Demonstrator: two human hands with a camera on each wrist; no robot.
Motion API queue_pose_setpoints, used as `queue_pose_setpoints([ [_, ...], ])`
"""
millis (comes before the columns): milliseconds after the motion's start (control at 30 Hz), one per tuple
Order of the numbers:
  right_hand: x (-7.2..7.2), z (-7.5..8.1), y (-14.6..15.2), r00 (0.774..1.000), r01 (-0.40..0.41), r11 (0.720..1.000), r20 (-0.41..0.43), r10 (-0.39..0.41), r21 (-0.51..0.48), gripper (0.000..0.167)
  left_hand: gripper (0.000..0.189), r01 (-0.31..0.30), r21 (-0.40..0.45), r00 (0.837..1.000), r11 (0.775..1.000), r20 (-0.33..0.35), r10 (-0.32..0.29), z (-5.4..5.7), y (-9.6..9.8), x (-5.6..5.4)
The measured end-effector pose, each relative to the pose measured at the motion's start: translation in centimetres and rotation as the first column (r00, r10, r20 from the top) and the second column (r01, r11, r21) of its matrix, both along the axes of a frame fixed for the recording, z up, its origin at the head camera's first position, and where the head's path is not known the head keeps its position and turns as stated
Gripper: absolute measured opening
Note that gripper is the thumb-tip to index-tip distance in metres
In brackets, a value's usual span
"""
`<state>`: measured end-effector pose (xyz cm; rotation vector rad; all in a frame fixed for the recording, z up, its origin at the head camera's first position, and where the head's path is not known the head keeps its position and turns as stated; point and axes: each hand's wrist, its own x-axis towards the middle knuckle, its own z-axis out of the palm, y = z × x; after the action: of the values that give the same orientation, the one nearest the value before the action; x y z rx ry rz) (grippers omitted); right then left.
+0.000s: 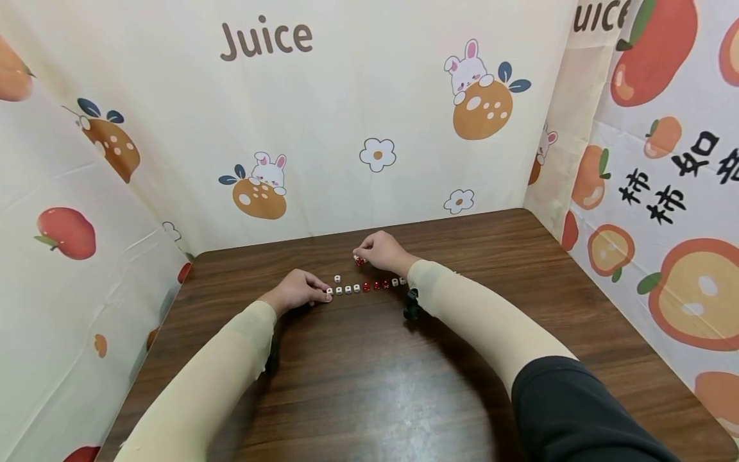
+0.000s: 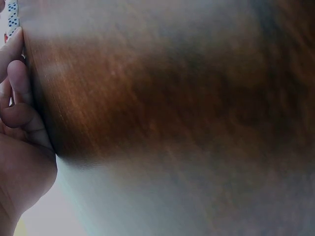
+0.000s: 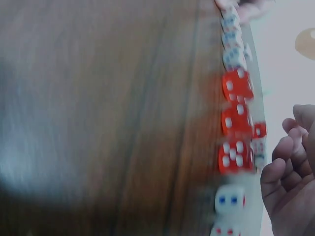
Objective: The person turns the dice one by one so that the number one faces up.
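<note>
The left hand [image 1: 296, 290] is pinching the white end die [image 1: 330, 291] of a row of dice [image 1: 356, 289]. The right hand [image 1: 385, 251] is hovering at red and white dice [image 1: 360, 261] behind the row; whether it is pinching any, I cannot tell. Three red dice [image 1: 376, 285] are sitting mid-row. A lone die [image 1: 337, 279] is lying behind the left end, on the wooden table [image 1: 346, 372].

Bright head view, glare on tabletop [image 1: 346, 366], soft shadows — dice [image 3: 237, 121] blurred from right wrist
</note>
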<state>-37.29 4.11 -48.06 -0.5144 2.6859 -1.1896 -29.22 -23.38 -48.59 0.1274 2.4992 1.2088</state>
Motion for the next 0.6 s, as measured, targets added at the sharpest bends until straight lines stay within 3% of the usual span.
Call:
queue_pose_setpoints([
  [133,-0.7,-0.4,1.1,0.998,0.061,0.998,-0.027,-0.061,0.014,0.026,0.023,0.001,0.005,1.0,1.0,-0.001,-0.001,-0.1,0.0,0.0],
  [333,-0.9,-0.4,1.7,0.997,0.08,0.995,-0.02,-0.079,0.054,0.031,0.023,0.008,0.009,1.0,1.0,-0.002,-0.008,-0.1,0.0,0.0],
  [367,-1.6,-1.3,1.8,0.997,0.075,0.996,-0.019,-0.074,0.052,0.032,0.023,0.004,0.01,1.0,1.0,-0.001,-0.004,0.0,0.0,0.0],
  [500,-2.1,-1.7,1.8,0.996,0.091,0.995,0.014,-0.091,0.043,0.03,0.025,0.012,0.005,1.0,1.0,-0.009,-0.012,0.1,0.0,0.1],
  [567,-3.3,-2.8,1.8,0.995,0.097,0.994,0.006,-0.097,0.06,0.029,0.025,0.012,0.0,1.0,1.0,-0.007,-0.012,0.1,0.1,0.1],
  [600,-3.1,-2.5,1.7,0.994,0.104,0.992,0.008,-0.105,0.076,0.028,0.025,0.016,-0.002,1.0,1.0,-0.008,-0.016,0.1,0.0,0.1],
])
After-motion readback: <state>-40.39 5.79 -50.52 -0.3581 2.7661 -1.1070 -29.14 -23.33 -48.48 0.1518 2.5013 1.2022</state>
